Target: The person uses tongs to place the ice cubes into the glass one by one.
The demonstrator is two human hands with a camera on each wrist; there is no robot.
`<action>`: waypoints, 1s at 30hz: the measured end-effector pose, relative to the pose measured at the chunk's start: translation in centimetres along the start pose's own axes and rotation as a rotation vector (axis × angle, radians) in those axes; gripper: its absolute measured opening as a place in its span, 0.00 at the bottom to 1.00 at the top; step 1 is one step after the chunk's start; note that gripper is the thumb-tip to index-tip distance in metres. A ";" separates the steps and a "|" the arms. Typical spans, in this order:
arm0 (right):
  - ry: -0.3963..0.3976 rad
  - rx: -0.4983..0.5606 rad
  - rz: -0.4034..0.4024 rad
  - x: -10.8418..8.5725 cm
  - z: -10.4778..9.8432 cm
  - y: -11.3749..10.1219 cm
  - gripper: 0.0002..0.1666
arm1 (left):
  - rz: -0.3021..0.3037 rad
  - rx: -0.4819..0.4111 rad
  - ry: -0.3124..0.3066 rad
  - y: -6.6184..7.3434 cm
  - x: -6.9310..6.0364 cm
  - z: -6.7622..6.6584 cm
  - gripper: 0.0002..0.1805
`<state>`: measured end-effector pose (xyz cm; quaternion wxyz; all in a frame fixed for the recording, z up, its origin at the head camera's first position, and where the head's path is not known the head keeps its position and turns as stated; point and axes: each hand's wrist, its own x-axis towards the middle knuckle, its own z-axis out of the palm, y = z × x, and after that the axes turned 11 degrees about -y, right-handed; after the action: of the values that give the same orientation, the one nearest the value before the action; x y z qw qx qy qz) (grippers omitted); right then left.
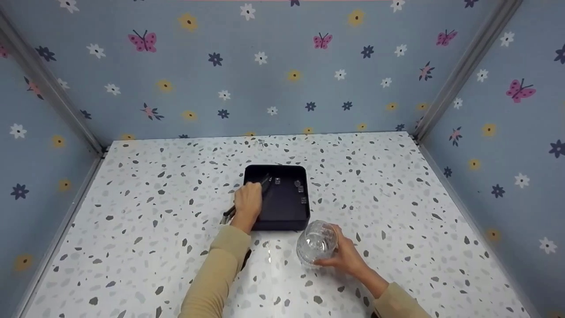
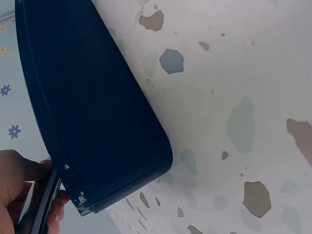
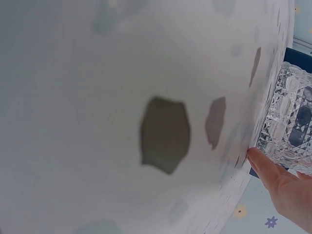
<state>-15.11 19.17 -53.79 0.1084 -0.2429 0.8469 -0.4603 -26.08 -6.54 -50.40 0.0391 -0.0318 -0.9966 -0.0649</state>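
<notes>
My left hand (image 1: 248,201) grips a pair of black and silver tongs (image 1: 228,213) over the left wall of a dark square tray (image 1: 282,225). The tongs' far tips reach down inside, close to a small clear cube (image 1: 277,181). Several more clear cubes (image 1: 300,189) lie along the tray's right side. In the left wrist view, the tongs (image 2: 41,202) sit between thumb and fingers beside the tray's outer wall (image 2: 97,112). My right hand (image 1: 346,256) holds a clear patterned glass (image 1: 315,243) round its side, near the tray's front right corner. What the glass contains cannot be made out.
A white speckled tabletop (image 1: 167,247) lies under everything. Blue walls (image 1: 273,57) printed with flowers and butterflies enclose it at the back and both sides, with grey metal posts (image 1: 463,70) at the corners.
</notes>
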 end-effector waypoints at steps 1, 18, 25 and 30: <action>0.000 0.009 -0.007 -0.1 -0.1 -0.5 0.52 | 0.000 -0.006 0.003 0.0 -0.1 -0.1 0.10; 0.001 0.016 -0.015 -0.1 -0.3 -1.3 0.51 | -0.039 -0.134 0.059 -0.1 -1.3 -2.4 0.07; 0.003 -0.045 0.007 0.1 0.2 1.5 0.54 | -0.037 -0.134 0.084 -0.2 -2.1 -2.9 0.09; 0.001 -0.027 -0.013 0.1 0.1 1.8 0.55 | -0.027 -0.141 0.090 -0.1 -2.6 -3.5 0.11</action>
<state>-15.75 19.84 -55.33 0.1018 -0.2497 0.8515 -0.4497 -23.22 -7.27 -47.17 0.0804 -0.0183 -0.9872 -0.1366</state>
